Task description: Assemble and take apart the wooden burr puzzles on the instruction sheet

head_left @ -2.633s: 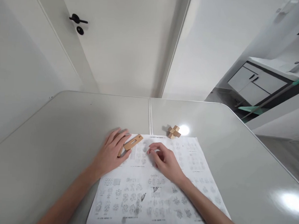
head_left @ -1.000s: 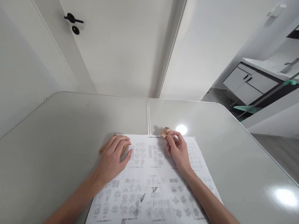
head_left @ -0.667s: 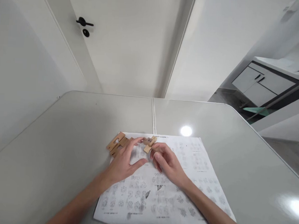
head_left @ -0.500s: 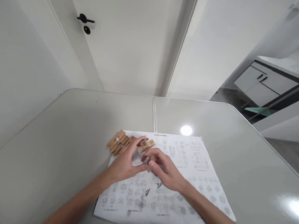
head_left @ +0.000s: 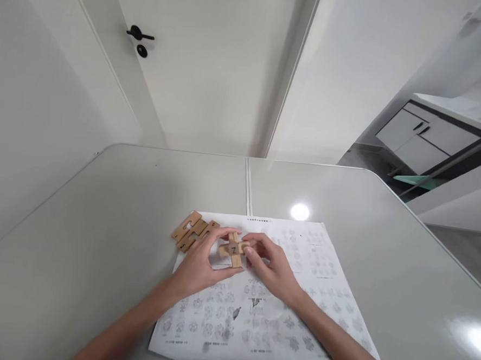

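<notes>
A small wooden cross-shaped puzzle (head_left: 232, 249) with a dark mark on its front face is held between both hands just above a printed sheet of diagrams (head_left: 299, 292). My left hand (head_left: 201, 263) grips its left side with thumb and fingertips. My right hand (head_left: 268, 264) pinches its right side. Several flat notched wooden pieces (head_left: 191, 233) lie in a loose pile at the sheet's upper left corner, just beyond my left fingers.
The sheet lies on a grey table (head_left: 100, 215) with a seam down its middle. A door with a black handle (head_left: 139, 33) stands behind the table. Grey cabinets (head_left: 414, 139) and a teal-headed mop (head_left: 415, 181) are at the far right.
My right hand fetched the wooden cross from the sheet's far edge and brought it to the middle. My left hand left the flat pieces, now uncovered, and took hold of the cross too.
</notes>
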### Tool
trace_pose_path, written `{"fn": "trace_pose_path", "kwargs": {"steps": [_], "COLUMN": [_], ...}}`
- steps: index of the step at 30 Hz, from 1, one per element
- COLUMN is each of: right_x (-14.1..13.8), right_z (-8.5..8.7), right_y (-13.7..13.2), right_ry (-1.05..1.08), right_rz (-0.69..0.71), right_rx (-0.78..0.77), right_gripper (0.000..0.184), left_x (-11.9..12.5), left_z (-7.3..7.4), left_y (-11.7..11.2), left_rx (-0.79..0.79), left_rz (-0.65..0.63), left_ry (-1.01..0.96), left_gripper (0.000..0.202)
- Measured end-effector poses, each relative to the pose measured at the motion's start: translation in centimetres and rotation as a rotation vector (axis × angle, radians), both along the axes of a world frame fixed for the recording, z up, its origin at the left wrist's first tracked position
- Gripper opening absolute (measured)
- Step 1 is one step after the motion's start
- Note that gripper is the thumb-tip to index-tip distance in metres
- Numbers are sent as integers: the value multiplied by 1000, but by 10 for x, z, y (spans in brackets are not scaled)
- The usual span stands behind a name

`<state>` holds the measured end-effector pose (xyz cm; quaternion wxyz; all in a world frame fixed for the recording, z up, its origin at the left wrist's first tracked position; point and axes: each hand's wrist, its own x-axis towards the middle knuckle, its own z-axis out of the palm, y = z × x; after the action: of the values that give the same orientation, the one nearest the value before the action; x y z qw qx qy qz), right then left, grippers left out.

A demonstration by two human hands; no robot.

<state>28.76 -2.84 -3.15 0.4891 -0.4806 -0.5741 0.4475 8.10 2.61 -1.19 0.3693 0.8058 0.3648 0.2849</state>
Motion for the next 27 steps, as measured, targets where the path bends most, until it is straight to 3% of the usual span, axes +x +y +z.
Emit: {"fn": "trace_pose_path", "kwargs": {"steps": [17,27], "right_x": [-1,-2], "right_z": [-14,-13], "right_y": [-6,-11], "right_ry": [-61,-176], "right_rz": [7,-11], "right_rx": [148,357], "right_gripper": [18,19], "left_x": [-7,-5], "left_z": [0,3], "left_y": [1,1], "left_rx": [45,-17], "left_rz": [-28,-24], "left_ry": [13,-8], "left_gripper": [67,62]}}
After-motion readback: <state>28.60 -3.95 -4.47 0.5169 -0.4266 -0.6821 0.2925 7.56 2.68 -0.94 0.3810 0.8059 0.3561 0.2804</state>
